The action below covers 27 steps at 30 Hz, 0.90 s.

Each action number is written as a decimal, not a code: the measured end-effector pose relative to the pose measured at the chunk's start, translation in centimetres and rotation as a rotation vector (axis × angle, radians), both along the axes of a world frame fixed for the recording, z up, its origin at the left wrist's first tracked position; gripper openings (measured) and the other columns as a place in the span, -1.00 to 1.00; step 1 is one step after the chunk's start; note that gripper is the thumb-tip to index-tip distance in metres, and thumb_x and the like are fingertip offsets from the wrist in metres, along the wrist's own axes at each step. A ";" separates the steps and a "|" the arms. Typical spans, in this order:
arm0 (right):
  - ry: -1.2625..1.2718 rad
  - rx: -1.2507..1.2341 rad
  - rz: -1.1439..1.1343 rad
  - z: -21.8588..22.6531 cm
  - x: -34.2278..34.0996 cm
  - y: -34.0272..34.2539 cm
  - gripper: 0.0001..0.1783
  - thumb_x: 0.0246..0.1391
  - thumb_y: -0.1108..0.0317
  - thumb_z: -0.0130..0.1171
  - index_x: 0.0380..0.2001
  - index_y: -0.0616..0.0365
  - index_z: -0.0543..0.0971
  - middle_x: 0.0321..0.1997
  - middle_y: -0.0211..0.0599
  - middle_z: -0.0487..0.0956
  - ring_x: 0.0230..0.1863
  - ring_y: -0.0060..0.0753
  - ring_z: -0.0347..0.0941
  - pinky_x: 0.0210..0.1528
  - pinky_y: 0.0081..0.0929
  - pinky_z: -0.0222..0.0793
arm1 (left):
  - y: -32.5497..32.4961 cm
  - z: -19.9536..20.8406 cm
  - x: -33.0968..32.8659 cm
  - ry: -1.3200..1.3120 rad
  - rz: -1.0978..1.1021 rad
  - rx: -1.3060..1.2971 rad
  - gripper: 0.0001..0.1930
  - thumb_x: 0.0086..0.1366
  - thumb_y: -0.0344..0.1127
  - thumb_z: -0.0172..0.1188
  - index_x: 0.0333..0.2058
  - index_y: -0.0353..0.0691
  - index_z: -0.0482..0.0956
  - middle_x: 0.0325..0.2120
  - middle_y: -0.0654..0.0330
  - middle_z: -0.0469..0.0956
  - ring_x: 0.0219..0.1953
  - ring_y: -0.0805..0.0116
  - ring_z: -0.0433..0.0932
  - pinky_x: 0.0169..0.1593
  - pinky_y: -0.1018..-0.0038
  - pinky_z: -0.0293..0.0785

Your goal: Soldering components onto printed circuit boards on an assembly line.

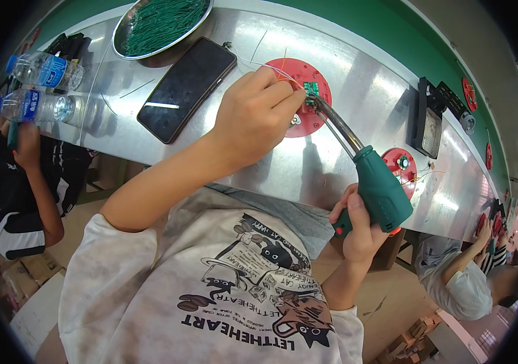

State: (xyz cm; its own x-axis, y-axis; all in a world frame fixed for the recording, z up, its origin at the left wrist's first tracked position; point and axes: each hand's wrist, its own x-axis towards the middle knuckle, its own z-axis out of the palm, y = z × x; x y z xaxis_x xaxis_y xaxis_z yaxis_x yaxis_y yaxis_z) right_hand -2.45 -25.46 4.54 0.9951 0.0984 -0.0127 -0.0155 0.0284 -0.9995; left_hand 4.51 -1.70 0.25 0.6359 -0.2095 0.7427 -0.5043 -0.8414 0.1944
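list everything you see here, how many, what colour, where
soldering gun: 1, green, centre right
discs: several, red, centre and right
circuit board: 1, green, on centre disc
thin wires: several, white and orange, centre
phone: 1, black, upper left
bowl: 1, silver, upper left
cut wires: many, green, in bowl
bottles: 2, clear, far left
tray: 1, black, right
table: 1, silver, across middle
co-workers: at least 2, light and dark clothes, both sides
boxes: several, brown, floor
shirt: 1, pale, lower middle
left hand: 1, bare, at circuit board
right hand: 1, bare, gripping soldering gun
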 end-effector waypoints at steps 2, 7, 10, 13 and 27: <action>-0.011 -0.017 0.004 0.0 0.2 -0.2 -0.65 0.12 0.50 0.13 -0.02 0.41 0.48 -0.33 -0.17 0.55 -0.63 -0.47 0.44 -0.61 -0.57 0.34 | 0.0 0.0 -0.1 -0.004 0.004 0.013 -0.76 -0.10 -0.43 0.23 -0.36 -0.29 0.65 -0.53 0.28 0.47 -0.37 0.31 0.44 -0.35 0.43 0.46; -0.175 0.062 -0.217 -0.6 -0.2 -0.4 -0.57 0.16 0.38 0.08 0.02 0.48 0.38 -0.32 -0.01 0.52 -0.71 -0.37 0.43 -0.72 -0.55 0.33 | -0.1 -0.4 0.1 -0.016 -0.017 0.005 -0.75 -0.12 -0.44 0.23 -0.36 -0.28 0.65 -0.54 0.29 0.46 -0.38 0.31 0.43 -0.35 0.43 0.44; -0.265 0.054 -0.204 -1.2 -0.1 -2.6 -0.61 0.19 0.33 0.03 -0.05 0.47 0.39 -0.31 0.01 0.52 -0.74 -0.35 0.43 -0.72 -0.53 0.32 | 0.0 -0.2 0.0 -0.003 -0.001 0.002 -0.75 -0.13 -0.44 0.23 -0.37 -0.27 0.65 -0.55 0.30 0.46 -0.39 0.32 0.43 -0.35 0.43 0.44; -0.273 0.027 -0.296 -1.3 0.0 -2.7 -0.64 0.20 0.30 0.00 -0.11 0.45 0.41 -0.33 0.01 0.51 -0.74 -0.37 0.42 -0.73 -0.52 0.32 | 0.2 -0.1 -0.1 0.002 0.008 0.036 -0.76 -0.13 -0.44 0.24 -0.37 -0.27 0.65 -0.56 0.31 0.45 -0.40 0.32 0.42 -0.36 0.43 0.44; -0.317 0.183 -0.474 -2.4 -0.7 -6.5 -0.61 0.19 0.25 0.06 -0.08 0.40 0.45 -0.31 0.01 0.51 -0.74 -0.32 0.41 -0.73 -0.47 0.35 | -0.9 3.1 0.2 0.084 0.037 0.031 -0.65 -0.01 -0.28 0.36 -0.20 -0.19 0.60 -0.26 0.13 0.56 -0.18 0.07 0.47 -0.05 0.21 0.39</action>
State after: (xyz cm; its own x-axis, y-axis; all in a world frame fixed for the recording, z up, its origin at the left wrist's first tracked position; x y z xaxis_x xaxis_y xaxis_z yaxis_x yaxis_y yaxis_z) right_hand -3.11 -31.92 2.16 0.8837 -0.3842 0.2674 0.3392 0.1319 -0.9314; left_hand 4.67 -2.65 3.35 0.7032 -0.2072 0.6801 -0.4561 -0.8653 0.2080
